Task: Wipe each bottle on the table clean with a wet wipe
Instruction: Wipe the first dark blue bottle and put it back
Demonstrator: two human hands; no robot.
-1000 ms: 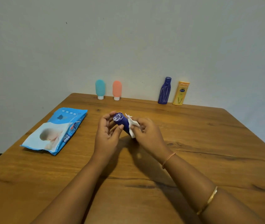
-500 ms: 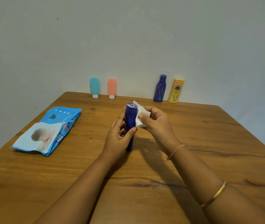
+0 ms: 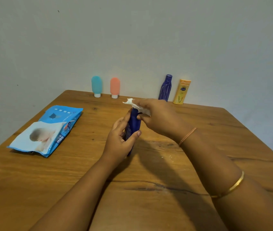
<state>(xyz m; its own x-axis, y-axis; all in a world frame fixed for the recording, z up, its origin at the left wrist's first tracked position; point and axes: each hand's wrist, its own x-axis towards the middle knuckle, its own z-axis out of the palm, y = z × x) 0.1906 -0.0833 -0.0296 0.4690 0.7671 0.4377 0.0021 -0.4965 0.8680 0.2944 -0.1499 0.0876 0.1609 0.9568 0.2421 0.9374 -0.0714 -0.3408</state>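
Note:
My left hand [image 3: 121, 140] grips a dark blue bottle [image 3: 134, 125] upright at the middle of the wooden table [image 3: 149, 189]. Over the bottle's top my right hand [image 3: 157, 117] pinches a crumpled white wet wipe [image 3: 136, 106] and covers the cap, which is hidden. Along the far edge by the wall stand a teal tube [image 3: 96, 85], a coral tube [image 3: 115, 87], a purple bottle [image 3: 165, 88] and a yellow lotion bottle [image 3: 181, 91].
A blue pack of wet wipes [image 3: 47, 130] lies flat on the left part of the table. A plain grey wall rises right behind the far edge. Small white specks sit on the wood to the right of the held bottle.
The dark blue bottle went from tilted toward me to standing upright. My right hand brought the wipe from the bottle's side up onto its top.

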